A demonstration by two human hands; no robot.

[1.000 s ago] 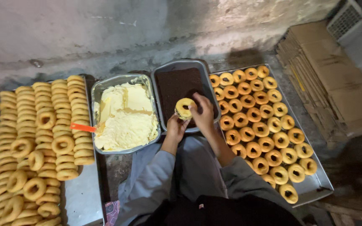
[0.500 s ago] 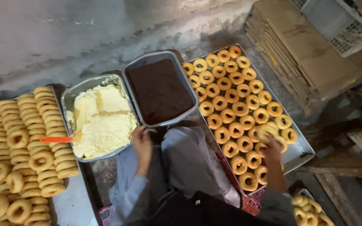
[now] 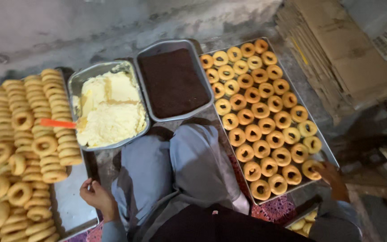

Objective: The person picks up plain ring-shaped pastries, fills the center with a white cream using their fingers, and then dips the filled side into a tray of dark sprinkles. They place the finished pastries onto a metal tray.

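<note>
4 metal containers lie on the floor in front of a seated person. The right tray [image 3: 328, 150] holds rows of ring pastries with dark filled centres, laid flat and touching one another. The dark pan [image 3: 143, 67] beside it is filled level with a brown paste. Next to that, the pale pan [image 3: 75, 83] holds heaped yellow cream, and an orange spatula handle [image 3: 57, 123] sticks out over its left rim. The left tray [image 3: 70, 208] carries plain rings [image 3: 27, 134] stacked on edge in long rows, with loose ones lying on top; its near corner is bare metal.

The right hand [image 3: 332, 179] rests at the near right corner of the right tray, its fingers touching the last filled ring [image 3: 311, 169] in that row; whether it grips the ring or only touches it cannot be told. The left hand [image 3: 96, 195] hangs loosely curled and holds nothing, just beside the near edge of the left tray, close to the plain rings.
</note>
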